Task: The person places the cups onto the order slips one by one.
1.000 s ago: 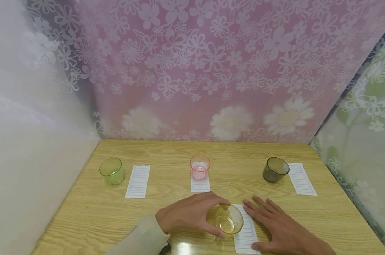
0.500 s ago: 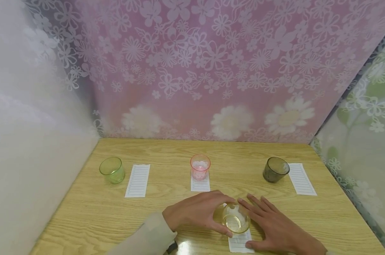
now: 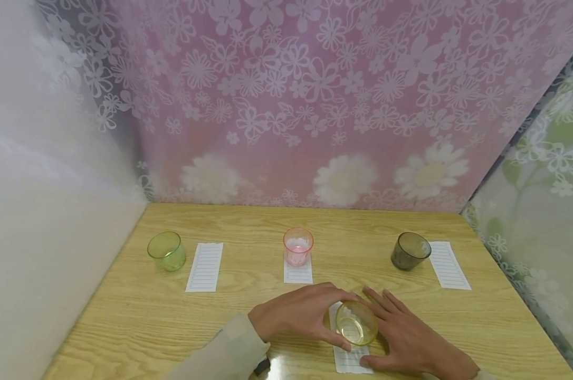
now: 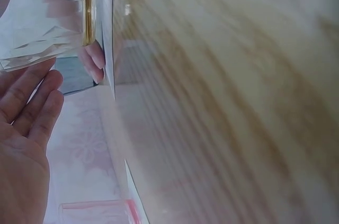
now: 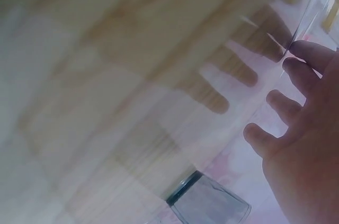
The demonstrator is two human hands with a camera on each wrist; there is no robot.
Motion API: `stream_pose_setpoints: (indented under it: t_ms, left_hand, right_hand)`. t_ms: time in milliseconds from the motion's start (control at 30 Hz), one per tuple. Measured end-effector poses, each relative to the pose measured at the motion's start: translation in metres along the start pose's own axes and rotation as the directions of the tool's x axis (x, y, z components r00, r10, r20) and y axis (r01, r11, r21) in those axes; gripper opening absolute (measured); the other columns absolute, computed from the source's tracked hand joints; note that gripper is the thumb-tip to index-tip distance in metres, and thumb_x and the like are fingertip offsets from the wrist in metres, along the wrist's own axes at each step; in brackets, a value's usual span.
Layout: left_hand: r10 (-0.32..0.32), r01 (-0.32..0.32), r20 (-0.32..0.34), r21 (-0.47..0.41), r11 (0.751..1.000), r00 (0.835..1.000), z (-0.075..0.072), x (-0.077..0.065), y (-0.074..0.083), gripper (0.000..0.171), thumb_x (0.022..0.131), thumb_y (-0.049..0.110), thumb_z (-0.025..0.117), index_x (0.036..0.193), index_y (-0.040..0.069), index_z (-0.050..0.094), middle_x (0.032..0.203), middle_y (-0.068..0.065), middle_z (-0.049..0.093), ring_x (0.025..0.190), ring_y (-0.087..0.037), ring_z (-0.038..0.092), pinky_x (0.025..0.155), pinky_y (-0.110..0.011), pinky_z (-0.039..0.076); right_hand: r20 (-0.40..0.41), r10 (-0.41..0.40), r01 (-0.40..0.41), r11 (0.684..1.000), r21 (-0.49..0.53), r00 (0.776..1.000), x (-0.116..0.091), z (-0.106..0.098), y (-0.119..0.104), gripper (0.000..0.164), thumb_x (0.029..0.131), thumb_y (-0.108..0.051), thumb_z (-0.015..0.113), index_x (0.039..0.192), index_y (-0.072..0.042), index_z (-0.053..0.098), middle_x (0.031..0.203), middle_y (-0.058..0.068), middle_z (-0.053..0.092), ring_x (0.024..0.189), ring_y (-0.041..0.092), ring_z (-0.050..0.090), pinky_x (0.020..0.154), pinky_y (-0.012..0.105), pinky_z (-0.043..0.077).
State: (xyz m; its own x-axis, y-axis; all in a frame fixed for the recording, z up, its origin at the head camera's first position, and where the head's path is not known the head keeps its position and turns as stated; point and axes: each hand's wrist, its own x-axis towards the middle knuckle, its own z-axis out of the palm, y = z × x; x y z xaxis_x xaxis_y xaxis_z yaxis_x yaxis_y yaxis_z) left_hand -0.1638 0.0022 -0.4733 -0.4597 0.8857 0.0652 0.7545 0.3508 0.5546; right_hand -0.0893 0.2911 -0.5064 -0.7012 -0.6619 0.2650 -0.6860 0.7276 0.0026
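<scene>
My left hand [image 3: 298, 314] holds a clear yellow glass cup [image 3: 356, 323] between thumb and fingers, upright over a lined paper strip [image 3: 353, 364]. In the left wrist view, a thin gap separates the base of this cup [image 4: 53, 20] from the paper. To the right of the cup, my right hand [image 3: 407, 338] lies with fingers extended. Its thumb is at the strip's near right edge, its index finger beside the cup. The right wrist view shows the fingertips of the right hand [image 5: 296, 107] down at the glossy tabletop.
Farther back stand a green cup [image 3: 168, 252] left of a paper strip [image 3: 204, 267], a pink cup [image 3: 298, 247] on another strip [image 3: 298, 274], and a dark grey cup [image 3: 410, 251] beside a strip [image 3: 450, 265]. Floral cloth [image 3: 286, 105] encloses the wooden table [image 3: 172, 322].
My left hand has carried the yellow cup to the right, over the strip. The right hand and the strip beneath have shifted slightly left. The other cups have stayed in place.
</scene>
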Motion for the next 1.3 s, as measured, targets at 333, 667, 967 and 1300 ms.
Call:
stream_pose_setpoints:
  t_ms: [333, 667, 967, 1300]
  left_hand:
    - [-0.003, 0.004, 0.012, -0.014, 1.0, 1.0, 0.0062, 0.0031, -0.0038, 0.084, 0.092, 0.07, 0.077, 0.163, 0.035, 0.048, 0.154, 0.019, 0.058, 0.139, 0.001, 0.057, 0.114, -0.024, 0.051]
    - [-0.019, 0.019, 0.014, -0.034, 0.999, 1.0, 0.0076, 0.0045, -0.0041, 0.081, 0.092, 0.067, 0.079, 0.16, 0.034, 0.05, 0.151, 0.015, 0.062, 0.136, -0.001, 0.059, 0.111, -0.024, 0.053]
    - [-0.004, 0.004, 0.033, 0.005, 1.0, 0.999, 0.0055, 0.0042, -0.0021, 0.088, 0.093, 0.071, 0.074, 0.168, 0.037, 0.041, 0.163, 0.02, 0.052, 0.142, -0.003, 0.055, 0.115, -0.026, 0.051]
    - [0.007, -0.006, 0.05, -0.009, 1.0, 0.999, 0.0024, 0.0063, -0.0061, 0.087, 0.094, 0.069, 0.076, 0.168, 0.041, 0.04, 0.163, 0.021, 0.051, 0.143, -0.004, 0.054, 0.114, -0.027, 0.051]
  right_hand:
    - [0.056, 0.05, -0.05, 0.999, 0.012, 0.997, 0.0045, -0.0032, -0.0029, 0.103, 0.088, -0.083, 0.07, 0.162, -0.014, 0.053, 0.161, 0.012, 0.06, 0.149, 0.039, 0.053, 0.133, 0.018, -0.012]
    - [0.066, 0.045, -0.046, 0.999, 0.012, 0.997, 0.0055, -0.0032, -0.0016, 0.105, 0.088, -0.084, 0.07, 0.167, -0.018, 0.046, 0.162, 0.012, 0.058, 0.149, 0.04, 0.054, 0.132, 0.019, -0.014]
    - [0.063, 0.046, -0.047, 0.999, 0.019, 0.997, 0.0046, -0.0022, -0.0014, 0.105, 0.088, -0.083, 0.071, 0.165, -0.016, 0.048, 0.163, 0.01, 0.058, 0.15, 0.038, 0.051, 0.132, 0.018, -0.013]
    - [0.048, 0.03, -0.031, 0.999, 0.012, 0.998, 0.0026, -0.001, 0.0002, 0.103, 0.088, -0.081, 0.073, 0.162, -0.012, 0.053, 0.162, 0.015, 0.057, 0.163, 0.025, 0.037, 0.132, 0.018, -0.015]
